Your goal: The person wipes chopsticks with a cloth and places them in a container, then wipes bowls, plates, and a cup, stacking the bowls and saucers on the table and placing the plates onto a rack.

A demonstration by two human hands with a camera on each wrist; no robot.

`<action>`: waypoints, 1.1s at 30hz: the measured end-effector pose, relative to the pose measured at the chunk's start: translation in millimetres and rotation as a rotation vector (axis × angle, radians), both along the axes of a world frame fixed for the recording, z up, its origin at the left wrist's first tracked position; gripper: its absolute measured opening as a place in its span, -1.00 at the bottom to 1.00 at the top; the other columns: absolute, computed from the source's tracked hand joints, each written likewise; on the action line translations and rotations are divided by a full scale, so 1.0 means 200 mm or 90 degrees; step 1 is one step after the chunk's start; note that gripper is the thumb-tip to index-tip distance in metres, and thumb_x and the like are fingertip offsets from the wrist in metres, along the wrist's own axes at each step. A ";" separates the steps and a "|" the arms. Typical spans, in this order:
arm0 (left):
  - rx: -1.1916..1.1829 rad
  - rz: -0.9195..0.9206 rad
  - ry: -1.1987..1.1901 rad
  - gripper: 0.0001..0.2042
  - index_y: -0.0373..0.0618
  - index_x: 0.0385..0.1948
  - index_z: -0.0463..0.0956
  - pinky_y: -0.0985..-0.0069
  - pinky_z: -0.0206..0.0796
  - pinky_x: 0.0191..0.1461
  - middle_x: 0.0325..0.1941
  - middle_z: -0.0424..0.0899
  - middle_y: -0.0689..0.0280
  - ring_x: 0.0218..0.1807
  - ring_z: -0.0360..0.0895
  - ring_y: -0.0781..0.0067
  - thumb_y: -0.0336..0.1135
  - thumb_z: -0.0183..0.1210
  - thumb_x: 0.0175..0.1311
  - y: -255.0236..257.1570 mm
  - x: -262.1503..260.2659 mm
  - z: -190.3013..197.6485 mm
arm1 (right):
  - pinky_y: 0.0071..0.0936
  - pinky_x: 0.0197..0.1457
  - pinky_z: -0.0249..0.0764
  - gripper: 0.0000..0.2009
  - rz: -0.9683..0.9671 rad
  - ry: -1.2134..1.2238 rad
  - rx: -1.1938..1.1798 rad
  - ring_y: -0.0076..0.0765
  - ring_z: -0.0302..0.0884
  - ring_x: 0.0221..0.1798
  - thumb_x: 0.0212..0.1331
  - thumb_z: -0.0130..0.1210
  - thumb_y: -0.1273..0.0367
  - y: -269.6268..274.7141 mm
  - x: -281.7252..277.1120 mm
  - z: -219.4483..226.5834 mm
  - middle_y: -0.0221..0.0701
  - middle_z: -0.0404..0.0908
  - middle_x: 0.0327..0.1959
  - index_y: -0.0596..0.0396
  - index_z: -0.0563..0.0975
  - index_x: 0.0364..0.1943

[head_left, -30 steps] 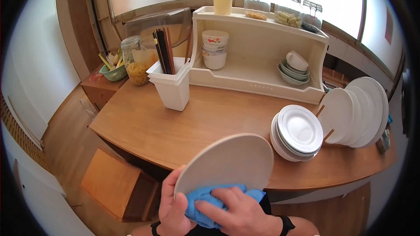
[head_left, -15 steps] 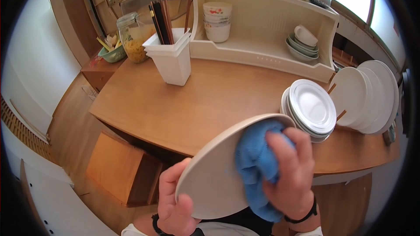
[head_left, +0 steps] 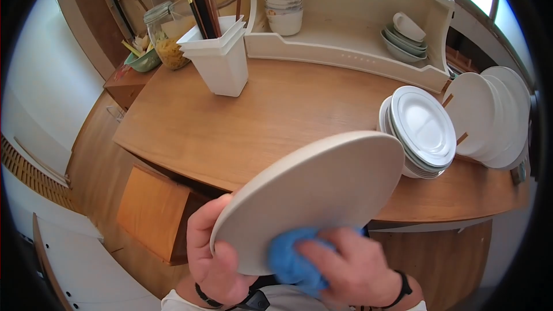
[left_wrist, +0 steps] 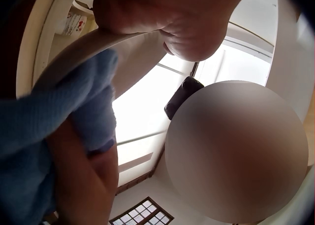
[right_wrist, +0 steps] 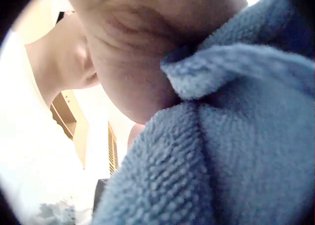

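Observation:
A large off-white plate (head_left: 311,184) is tilted in front of the body, over the table's near edge. The left hand (head_left: 216,253) grips its left rim, thumb on the facing surface and fingers behind. A bunched blue cloth (head_left: 296,259) lies against the plate's lower part, and the right hand (head_left: 357,265), slightly blurred, holds and presses it there. In the left wrist view the cloth (left_wrist: 88,97) touches the plate (left_wrist: 138,62) beside the left hand (left_wrist: 167,18). Folds of cloth (right_wrist: 246,131) fill much of the right wrist view, below the right hand (right_wrist: 142,52).
Stacked plates (head_left: 423,126) stand on the table (head_left: 288,101) at the right, beside upright plates (head_left: 472,115) in a rack. Behind, a cream shelf (head_left: 345,60) holds bowls. A white container (head_left: 222,63) with chopsticks and a glass jar (head_left: 167,40) stand at the left.
The right hand and cloth have moved from the plate's right side down and left to its lower part. The plate appears higher and tilted differently, still in the left hand. The head view has shifted downward.

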State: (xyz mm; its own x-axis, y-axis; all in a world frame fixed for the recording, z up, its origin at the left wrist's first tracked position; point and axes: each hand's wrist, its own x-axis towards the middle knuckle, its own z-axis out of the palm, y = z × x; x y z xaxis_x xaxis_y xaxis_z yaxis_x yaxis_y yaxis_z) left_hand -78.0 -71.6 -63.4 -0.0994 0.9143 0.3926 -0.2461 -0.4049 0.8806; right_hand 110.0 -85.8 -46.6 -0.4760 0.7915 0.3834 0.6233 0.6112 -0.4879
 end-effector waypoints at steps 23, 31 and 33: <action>-0.171 -0.115 -0.169 -0.22 -0.17 0.35 0.03 0.15 0.08 0.40 0.36 0.23 0.09 0.35 0.23 0.12 0.19 0.03 0.25 -0.24 -0.14 -0.09 | -0.20 0.24 0.40 -0.45 -0.045 1.109 -0.558 -0.20 0.49 0.11 0.00 0.21 0.60 0.11 -0.06 -0.23 -0.28 0.52 0.08 0.14 0.36 0.17; -0.072 -0.199 -0.252 -0.40 -0.30 0.31 0.11 -0.13 0.32 0.18 0.31 0.30 -0.10 0.19 0.43 -0.12 -0.19 -0.02 0.27 -0.07 -0.29 -0.06 | -0.29 0.21 0.35 -0.55 -0.171 0.557 -0.202 -0.16 0.46 0.14 -0.08 0.34 0.43 0.04 0.05 -0.25 -0.25 0.55 0.04 0.00 0.54 0.00; -0.048 0.035 -0.362 -0.47 -0.34 0.20 0.26 -0.16 0.40 0.05 0.25 0.35 -0.13 0.14 0.45 -0.16 -0.14 0.01 0.30 -0.07 -0.11 -0.07 | -0.31 0.24 0.31 -0.65 -0.216 0.704 -0.196 -0.21 0.44 0.15 0.07 0.21 0.46 0.01 -0.17 -0.41 -0.29 0.55 0.04 0.05 0.53 0.01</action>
